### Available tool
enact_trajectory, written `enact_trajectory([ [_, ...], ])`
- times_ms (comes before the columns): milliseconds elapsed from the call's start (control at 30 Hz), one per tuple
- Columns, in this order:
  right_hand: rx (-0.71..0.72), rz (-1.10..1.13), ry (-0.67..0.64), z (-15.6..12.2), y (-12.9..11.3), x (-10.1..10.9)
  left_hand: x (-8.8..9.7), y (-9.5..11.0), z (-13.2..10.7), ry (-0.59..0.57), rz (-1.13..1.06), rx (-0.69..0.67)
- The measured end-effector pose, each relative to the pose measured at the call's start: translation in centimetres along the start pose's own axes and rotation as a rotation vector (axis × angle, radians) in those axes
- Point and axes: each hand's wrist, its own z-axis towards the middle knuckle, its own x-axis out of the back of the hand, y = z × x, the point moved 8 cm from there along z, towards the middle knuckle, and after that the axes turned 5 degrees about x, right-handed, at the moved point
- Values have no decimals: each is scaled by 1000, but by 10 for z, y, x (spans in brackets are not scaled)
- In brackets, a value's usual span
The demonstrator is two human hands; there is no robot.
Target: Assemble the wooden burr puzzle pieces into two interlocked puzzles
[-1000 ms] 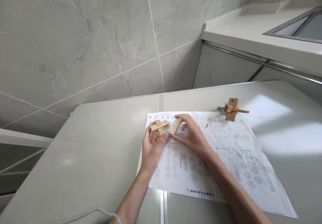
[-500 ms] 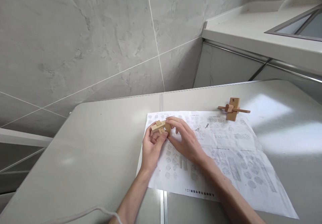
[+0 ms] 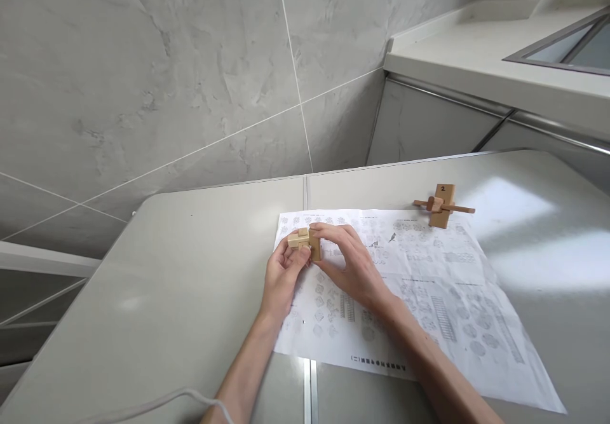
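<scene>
A small wooden interlocking puzzle [image 3: 304, 240] is held over the far left corner of a printed instruction sheet [image 3: 429, 297]. My left hand [image 3: 281, 278] grips it from below and the left, fingers curled on the crossed pieces. My right hand [image 3: 347, 262] pinches a wooden piece [image 3: 315, 245] standing upright against the right side of that assembly. Both hands are closed on the wood.
A second assembled wooden cross puzzle marked "2" [image 3: 442, 206] stands at the sheet's far right corner. The grey table [image 3: 190, 271] has a seam [image 3: 305, 195] down its middle. A white cable [image 3: 157, 402] lies near the front left edge. A counter [image 3: 476, 74] rises beyond.
My right hand has brought the loose wooden piece left from the sheet and set it against the assembly in my left hand; both hands are now together.
</scene>
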Motion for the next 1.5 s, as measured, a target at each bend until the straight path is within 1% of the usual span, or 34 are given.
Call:
enact_trajectory([
  [167, -67, 4, -36, -2, 4, -4, -1, 1, 1, -26, 9, -4],
  [367, -87, 65, -40, -1, 2, -1, -1, 3, -1, -33, 69, -36],
  [500, -113, 86, -37, -3, 4, 0, -3, 4, -2, -49, 116, -18],
  [700, -117, 101, -17, -4, 3, -2, -7, 5, -2, -130, 120, 34],
  [800, -145, 130, -35, -4, 1, -7, -11, 4, -3, -194, 144, 42],
  [867, -142, 142, -19, -3, -1, -8, -13, 5, -3, -219, 150, 36],
  [967, -108, 148, 13, -3, -3, -9, -12, 6, -3, -198, 137, 14],
  [1033, -110, 151, 3, -4, -1, -9, -10, 5, -3, -158, 120, 3],
  [1133, -171, 187, 1, -6, 6, -7, -8, 3, -4, -106, 95, -23],
  [1300, -320, 264, 80, -9, 22, 3, -6, 4, -5, -91, 99, -75],
  [1400, -406, 290, 30, -11, 28, -1, -9, 4, -6, -131, 104, -80],
  [1500, -447, 318, -22, -13, 30, -6, -12, 3, -8, -164, 93, -72],
])
